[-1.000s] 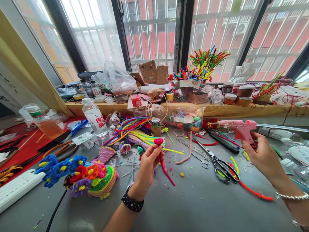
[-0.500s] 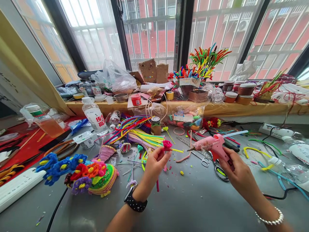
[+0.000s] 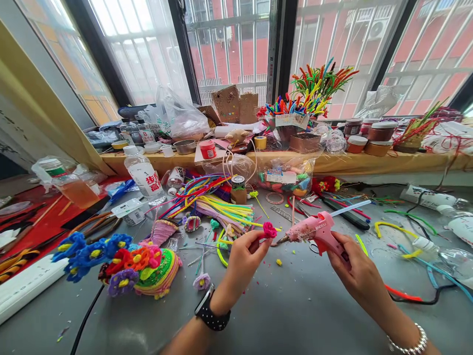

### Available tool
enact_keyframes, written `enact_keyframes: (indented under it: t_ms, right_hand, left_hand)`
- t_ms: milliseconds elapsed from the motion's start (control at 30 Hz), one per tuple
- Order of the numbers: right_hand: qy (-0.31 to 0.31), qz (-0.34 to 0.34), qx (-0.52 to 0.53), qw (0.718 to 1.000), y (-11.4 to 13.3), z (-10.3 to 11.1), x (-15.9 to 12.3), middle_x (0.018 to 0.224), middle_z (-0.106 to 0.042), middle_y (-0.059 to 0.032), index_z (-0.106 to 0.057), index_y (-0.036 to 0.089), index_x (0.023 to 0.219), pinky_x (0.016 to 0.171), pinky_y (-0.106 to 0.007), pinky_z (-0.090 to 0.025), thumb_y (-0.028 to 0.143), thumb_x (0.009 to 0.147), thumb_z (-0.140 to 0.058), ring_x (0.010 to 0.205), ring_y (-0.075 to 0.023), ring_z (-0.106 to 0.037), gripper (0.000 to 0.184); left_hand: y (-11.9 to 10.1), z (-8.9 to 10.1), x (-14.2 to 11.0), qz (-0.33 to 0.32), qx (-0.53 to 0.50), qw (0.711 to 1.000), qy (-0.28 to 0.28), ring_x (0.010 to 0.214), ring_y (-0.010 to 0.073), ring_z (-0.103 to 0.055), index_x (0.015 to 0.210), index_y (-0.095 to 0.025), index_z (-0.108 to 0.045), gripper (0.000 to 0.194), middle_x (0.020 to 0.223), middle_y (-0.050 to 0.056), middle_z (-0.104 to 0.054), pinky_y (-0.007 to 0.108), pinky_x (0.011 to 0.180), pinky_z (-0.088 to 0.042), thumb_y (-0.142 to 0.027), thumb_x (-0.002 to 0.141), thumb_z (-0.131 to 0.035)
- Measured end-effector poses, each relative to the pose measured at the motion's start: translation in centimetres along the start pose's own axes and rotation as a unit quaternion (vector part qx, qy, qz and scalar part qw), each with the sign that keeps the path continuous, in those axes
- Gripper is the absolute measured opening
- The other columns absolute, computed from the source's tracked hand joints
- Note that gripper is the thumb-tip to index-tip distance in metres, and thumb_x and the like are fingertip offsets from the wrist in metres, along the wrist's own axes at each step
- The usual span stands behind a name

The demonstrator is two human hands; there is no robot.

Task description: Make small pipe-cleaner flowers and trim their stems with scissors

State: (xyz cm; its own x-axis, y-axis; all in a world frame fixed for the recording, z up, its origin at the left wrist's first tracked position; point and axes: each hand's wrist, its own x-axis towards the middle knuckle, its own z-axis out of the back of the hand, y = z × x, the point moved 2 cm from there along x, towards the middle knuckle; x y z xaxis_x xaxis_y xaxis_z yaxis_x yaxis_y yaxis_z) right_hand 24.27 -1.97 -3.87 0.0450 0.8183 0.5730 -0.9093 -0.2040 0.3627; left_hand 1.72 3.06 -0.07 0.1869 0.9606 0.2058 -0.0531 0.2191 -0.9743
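Between thumb and fingers, my left hand (image 3: 248,254) pinches a small magenta pipe-cleaner flower (image 3: 269,230). My right hand (image 3: 356,261) is wrapped round the handle of a pink glue gun (image 3: 314,230), a clear glue stick (image 3: 351,208) jutting from its back. The gun's metal nozzle points left and lies close by the flower's underside; whether they touch I cannot tell. Under the gun, scissors (image 3: 314,246) are mostly hidden. To the left of my hands sits a rounded, striped pipe-cleaner piece (image 3: 164,273) with blue, red, orange and purple flowers (image 3: 123,282).
Bundled pipe cleaners (image 3: 225,209) lie behind my left hand, beside a small brown jar (image 3: 238,190). A plastic bottle (image 3: 142,172) stands further left. Clear bottles (image 3: 443,259) and loose pipe cleaners are at the right. A white power strip (image 3: 29,288) lies at the left edge.
My left hand has moved slightly right with the flower. The glue gun has shifted left and its nozzle has tilted downward, so nozzle and flower are now close together.
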Motion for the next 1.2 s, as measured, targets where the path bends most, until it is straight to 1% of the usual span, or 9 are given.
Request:
enact_keyframes:
  t_ms: [100, 267, 467, 633, 900, 1200]
  right_hand:
    - [-0.004, 0.002, -0.009, 1.0, -0.24, 0.0, -0.04, 0.098, -0.054, -0.01, -0.039, 0.019, 0.108, 0.069, -0.033, -0.045, 0.037, 0.082, -0.032, 0.084, -0.0214, -0.055, 0.033]
    - [-0.006, 0.01, -0.014, 1.0, -0.25, 0.19, 0.05, 0.096, -0.055, -0.0093, -0.04, 0.018, 0.108, 0.067, -0.031, -0.045, 0.037, 0.082, -0.033, 0.083, -0.0206, -0.055, 0.033]
    - [-0.002, 0.01, -0.013, 1.0, -0.12, 0.23, 0.08, 0.096, -0.054, -0.0091, -0.04, 0.018, 0.108, 0.067, -0.03, -0.045, 0.036, 0.082, -0.033, 0.081, -0.0195, -0.055, 0.032]
    - [-0.01, 0.017, -0.02, 1.0, -0.03, 0.3, 0.07, 0.098, -0.054, -0.0098, -0.041, 0.017, 0.107, 0.069, -0.03, -0.045, 0.036, 0.083, -0.032, 0.084, -0.0195, -0.055, 0.032]
    - [-0.015, 0.006, -0.003, 1.0, 0.25, 0.35, 0.1, 0.096, -0.053, -0.0086, -0.038, 0.018, 0.109, 0.069, -0.03, -0.045, 0.036, 0.083, -0.032, 0.083, -0.0192, -0.054, 0.032]
    - [-0.014, 0.012, -0.008, 1.0, 0.15, 0.36, -0.01, 0.097, -0.052, -0.0085, -0.037, 0.018, 0.111, 0.07, -0.03, -0.044, 0.034, 0.084, -0.032, 0.085, -0.0195, -0.053, 0.032]
  left_hand:
    - [-0.02, 0.03, 0.0, -0.003, 0.015, 1.0, 0.006, 0.054, 0.0117, -0.047, 0.074, -0.018, -0.067, 0.016, 0.065, 0.002, -0.06, 0.019, 0.05, -0.036, -0.029, 0.066, -0.059]
    - [-0.26, 0.02, -0.04, 0.0, 0.021, 1.0, 0.016, 0.057, 0.0121, -0.049, 0.076, -0.019, -0.067, 0.015, 0.067, 0.002, -0.061, 0.019, 0.052, -0.036, -0.028, 0.065, -0.06]
    - [-0.06, -0.01, 0.03, -0.015, 0.028, 0.999, 0.022, 0.055, 0.0117, -0.048, 0.077, -0.02, -0.066, 0.015, 0.065, 0.001, -0.059, 0.019, 0.05, -0.035, -0.028, 0.065, -0.061]
    - [0.04, 0.06, 0.0, -0.008, 0.049, 0.999, 0.02, 0.053, 0.0101, -0.045, 0.078, -0.02, -0.066, 0.016, 0.062, 0.0, -0.057, 0.019, 0.05, -0.033, -0.029, 0.065, -0.061]
    - [0.04, -0.01, 0.1, -0.019, 0.088, 0.995, 0.043, 0.051, 0.0074, -0.038, 0.083, -0.017, -0.063, 0.021, 0.063, -0.002, -0.052, 0.017, 0.047, -0.029, -0.031, 0.068, -0.058]
    - [0.05, -0.01, 0.0, -0.031, 0.117, 0.992, 0.037, 0.048, 0.0065, -0.026, 0.079, -0.016, -0.061, 0.021, 0.058, -0.004, -0.043, 0.018, 0.043, -0.023, -0.035, 0.068, -0.057]
